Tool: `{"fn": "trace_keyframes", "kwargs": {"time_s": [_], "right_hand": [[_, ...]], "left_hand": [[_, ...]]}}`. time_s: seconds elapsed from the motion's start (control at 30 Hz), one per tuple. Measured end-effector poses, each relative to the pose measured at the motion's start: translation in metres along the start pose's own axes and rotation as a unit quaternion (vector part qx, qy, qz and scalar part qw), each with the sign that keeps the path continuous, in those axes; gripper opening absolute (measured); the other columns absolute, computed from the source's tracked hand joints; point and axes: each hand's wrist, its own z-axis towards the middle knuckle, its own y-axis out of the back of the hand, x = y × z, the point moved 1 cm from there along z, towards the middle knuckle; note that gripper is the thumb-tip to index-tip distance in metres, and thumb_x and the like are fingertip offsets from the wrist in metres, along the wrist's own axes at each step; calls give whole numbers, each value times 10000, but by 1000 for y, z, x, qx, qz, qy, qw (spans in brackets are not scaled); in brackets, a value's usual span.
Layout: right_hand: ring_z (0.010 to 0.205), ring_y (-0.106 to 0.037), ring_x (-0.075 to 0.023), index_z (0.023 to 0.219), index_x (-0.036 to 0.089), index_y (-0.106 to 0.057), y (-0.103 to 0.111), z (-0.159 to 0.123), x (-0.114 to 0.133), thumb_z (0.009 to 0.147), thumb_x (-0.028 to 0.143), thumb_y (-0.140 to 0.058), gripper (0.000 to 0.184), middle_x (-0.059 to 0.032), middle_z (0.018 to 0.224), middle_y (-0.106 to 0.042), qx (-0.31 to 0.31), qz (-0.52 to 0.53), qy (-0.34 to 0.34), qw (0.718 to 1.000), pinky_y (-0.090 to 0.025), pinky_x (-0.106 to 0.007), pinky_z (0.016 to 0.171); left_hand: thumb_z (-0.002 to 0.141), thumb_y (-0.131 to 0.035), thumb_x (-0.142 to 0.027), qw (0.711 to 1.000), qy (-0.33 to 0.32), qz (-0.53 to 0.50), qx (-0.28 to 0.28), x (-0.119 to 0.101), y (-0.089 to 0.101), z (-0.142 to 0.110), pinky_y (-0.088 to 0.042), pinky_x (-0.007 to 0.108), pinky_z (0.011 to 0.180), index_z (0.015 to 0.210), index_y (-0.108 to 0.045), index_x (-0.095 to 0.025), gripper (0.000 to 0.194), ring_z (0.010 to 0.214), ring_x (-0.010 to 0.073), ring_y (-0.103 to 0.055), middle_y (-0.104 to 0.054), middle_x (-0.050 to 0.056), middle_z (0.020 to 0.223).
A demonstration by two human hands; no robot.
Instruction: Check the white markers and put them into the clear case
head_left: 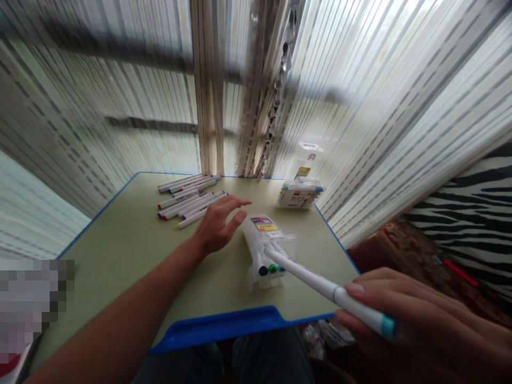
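My right hand (416, 314) grips a white marker (320, 282) with a teal end near the fingers. The marker's far end reaches the open mouth of a clear plastic case (256, 242) lying on the table. Inside the case are several markers, with black, green (272, 269) and blue ends facing me. Left of the case my left hand (220, 224) hovers with its fingers stretched out and apart, holding nothing. Just beyond it several loose white markers (176, 208) with coloured ends lie side by side, a few partly behind the hand.
A second clear case (300, 193) filled with markers stands at the table's back right. The pale green table (132, 266) has a blue rim and a blue front tray (224, 326). Sheer curtains (160, 80) hang behind it. Zebra-striped fabric (468, 202) is at right.
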Motion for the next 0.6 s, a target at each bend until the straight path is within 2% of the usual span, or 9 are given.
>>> {"fn": "trace_keyframes", "kwargs": {"time_s": [0.07,0.2,0.33,0.6], "right_hand": [[671,-728,-223,1129,271,-763,-10,7,5,766,87,-805,408,-43,850,-783,-18,-80,63,995,-608,-320,540],[712,-719,-156,1093,156,-726,-25,14,2,813,42,-755,304,-32,830,-767,33,-119,139,983,-608,-235,626],[751,-715,-154,1094,135,-699,-39,15,-3,831,43,-744,282,-45,855,-762,49,-142,154,977,-609,-248,720],[796,-707,-201,1094,115,-685,-60,17,-10,880,117,-725,218,-85,910,-749,97,-167,140,971,-598,-324,739]], "left_hand": [[1002,-459,-353,1000,-4,-3,15,1,-1,-1,-481,372,968,1189,-713,-136,382,1068,238,-665,-728,111,1149],[1005,-460,-362,1000,-1,-12,23,1,-3,-1,-461,376,1008,1188,-725,-139,391,1113,243,-655,-725,112,1176],[1005,-464,-359,999,-7,-16,33,0,-5,-2,-466,376,999,1178,-730,-140,386,1106,243,-660,-733,109,1165],[1000,-472,-347,998,-3,-17,54,-2,-5,-1,-469,378,1004,1162,-733,-122,381,1111,247,-663,-734,124,1166]]}}
